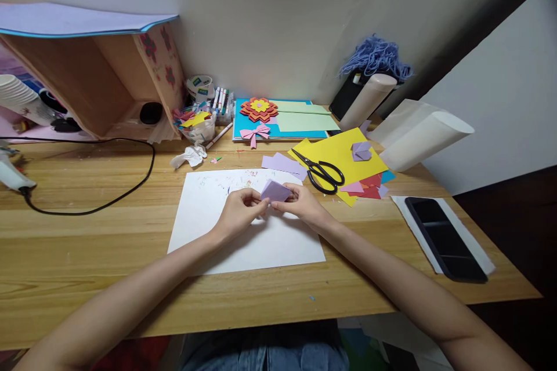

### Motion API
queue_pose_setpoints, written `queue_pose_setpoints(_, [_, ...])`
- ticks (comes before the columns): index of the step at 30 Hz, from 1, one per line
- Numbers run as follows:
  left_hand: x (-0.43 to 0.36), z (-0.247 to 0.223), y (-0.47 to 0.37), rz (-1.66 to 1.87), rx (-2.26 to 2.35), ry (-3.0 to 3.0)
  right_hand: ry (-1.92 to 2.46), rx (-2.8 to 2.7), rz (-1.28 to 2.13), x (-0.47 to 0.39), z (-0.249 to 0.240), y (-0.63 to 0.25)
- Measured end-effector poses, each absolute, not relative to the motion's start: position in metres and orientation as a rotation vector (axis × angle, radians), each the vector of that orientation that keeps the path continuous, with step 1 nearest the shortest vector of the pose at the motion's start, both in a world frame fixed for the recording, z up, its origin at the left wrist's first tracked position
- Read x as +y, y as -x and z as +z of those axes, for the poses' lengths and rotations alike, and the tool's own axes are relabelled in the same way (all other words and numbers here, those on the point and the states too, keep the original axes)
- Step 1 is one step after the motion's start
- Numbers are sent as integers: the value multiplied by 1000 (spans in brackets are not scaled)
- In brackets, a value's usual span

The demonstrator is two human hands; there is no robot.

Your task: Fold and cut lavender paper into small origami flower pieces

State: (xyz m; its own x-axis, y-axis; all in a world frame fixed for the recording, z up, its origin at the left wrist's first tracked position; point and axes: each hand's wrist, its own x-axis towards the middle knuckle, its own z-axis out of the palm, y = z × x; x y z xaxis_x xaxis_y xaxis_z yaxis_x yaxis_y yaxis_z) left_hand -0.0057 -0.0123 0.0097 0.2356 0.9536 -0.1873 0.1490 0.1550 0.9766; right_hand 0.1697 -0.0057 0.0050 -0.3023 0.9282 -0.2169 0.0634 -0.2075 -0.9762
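A small folded piece of purple paper point(275, 191) is held between my two hands, just above a white sheet point(261, 249). My left hand point(242, 207) pinches its lower left edge with thumb and fingers. On its right side, my right hand point(301, 202) grips it the same way. Behind the hands lie flat purple paper strips point(285, 166). Black-handled scissors point(322, 175) rest closed on yellow paper point(343, 156), near my right hand. Another folded purple paper piece point(361, 151) sits on that yellow paper.
At the back are a layered paper flower point(259, 109), a pink paper bow point(255, 134) and a tub of scraps point(198, 124). A phone point(446, 237) lies at right, by a white paper roll point(429, 139). A black cable point(108, 207) loops at left before an open box point(100, 81).
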Motion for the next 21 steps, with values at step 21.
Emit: queue_pose_setpoints(21, [-5, 18, 9, 675, 1124, -1285, 1175, -1301, 1567, -3, 4, -169])
